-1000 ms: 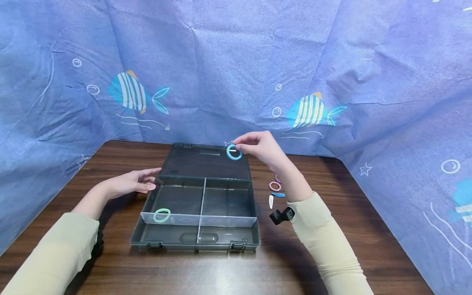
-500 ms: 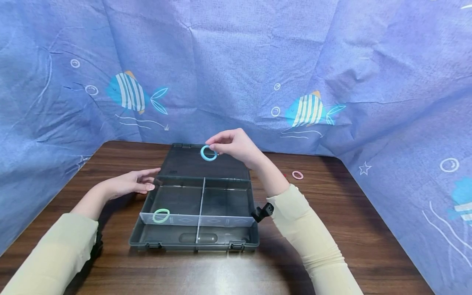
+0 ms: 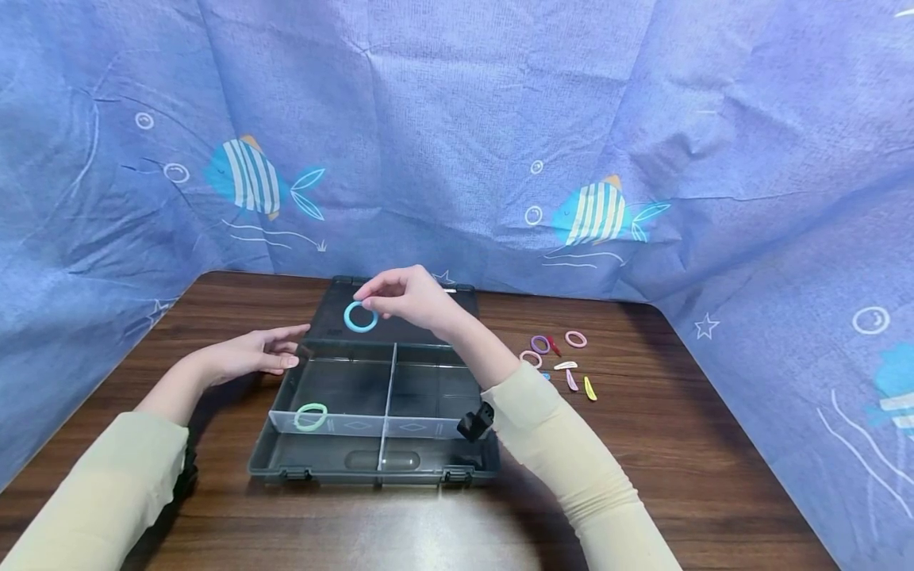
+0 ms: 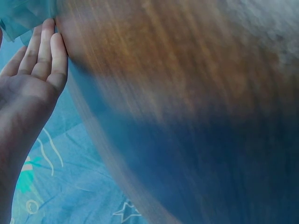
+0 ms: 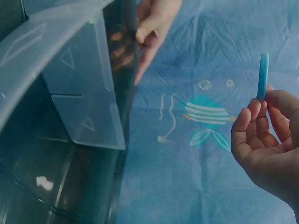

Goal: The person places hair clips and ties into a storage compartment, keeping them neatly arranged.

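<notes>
The right hand (image 3: 408,297) pinches the blue ring (image 5: 263,77) above the case (image 3: 346,381). Left hand (image 3: 248,357), loosely extended, seemingly touches its wall.

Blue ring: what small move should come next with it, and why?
Probably lower the blue ring toward the left half of the box: the right hand pinches it in the air, the green ring shows by the divider there, and the left hand is at that side.

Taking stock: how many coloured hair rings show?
5: blue ring in right hand; green ring at frosted plastic divider; purple ring, farther pink ring and nearer pink ring on brown wooden table. Others may be hidden.
</notes>
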`<action>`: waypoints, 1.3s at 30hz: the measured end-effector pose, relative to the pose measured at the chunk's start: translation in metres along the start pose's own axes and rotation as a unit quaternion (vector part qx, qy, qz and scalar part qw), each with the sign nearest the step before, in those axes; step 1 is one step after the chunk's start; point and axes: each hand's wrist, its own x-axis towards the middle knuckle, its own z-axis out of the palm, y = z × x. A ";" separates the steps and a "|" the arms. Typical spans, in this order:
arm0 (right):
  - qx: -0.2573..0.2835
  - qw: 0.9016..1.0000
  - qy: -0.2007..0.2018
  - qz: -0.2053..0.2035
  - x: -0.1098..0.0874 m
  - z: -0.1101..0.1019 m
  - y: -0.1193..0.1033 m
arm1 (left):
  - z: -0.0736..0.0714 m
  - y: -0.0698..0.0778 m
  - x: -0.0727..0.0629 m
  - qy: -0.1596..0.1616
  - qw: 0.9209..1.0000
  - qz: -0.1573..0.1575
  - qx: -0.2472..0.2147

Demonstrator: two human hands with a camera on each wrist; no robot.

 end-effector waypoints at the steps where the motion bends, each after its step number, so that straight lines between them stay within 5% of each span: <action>1: -0.001 1.000 0.000 -0.001 0.001 0.003 0.001 | 0.000 0.000 0.000 0.000 1.000 -0.001 0.000; 11: -0.039 0.998 -0.047 -0.024 0.011 0.033 0.016 | 0.000 0.002 0.000 -0.004 1.000 -0.007 -0.003; 20: -0.112 0.979 -0.142 -0.091 0.020 0.051 0.043 | 0.000 0.001 0.001 -0.003 1.000 -0.004 -0.001; 32: -0.147 0.956 -0.244 -0.071 0.018 0.072 0.071 | 0.000 0.001 -0.001 0.003 1.000 -0.005 0.009; 39: -0.167 0.948 -0.265 -0.059 0.016 0.079 0.073 | 0.000 -0.001 0.000 -0.001 1.000 -0.001 0.000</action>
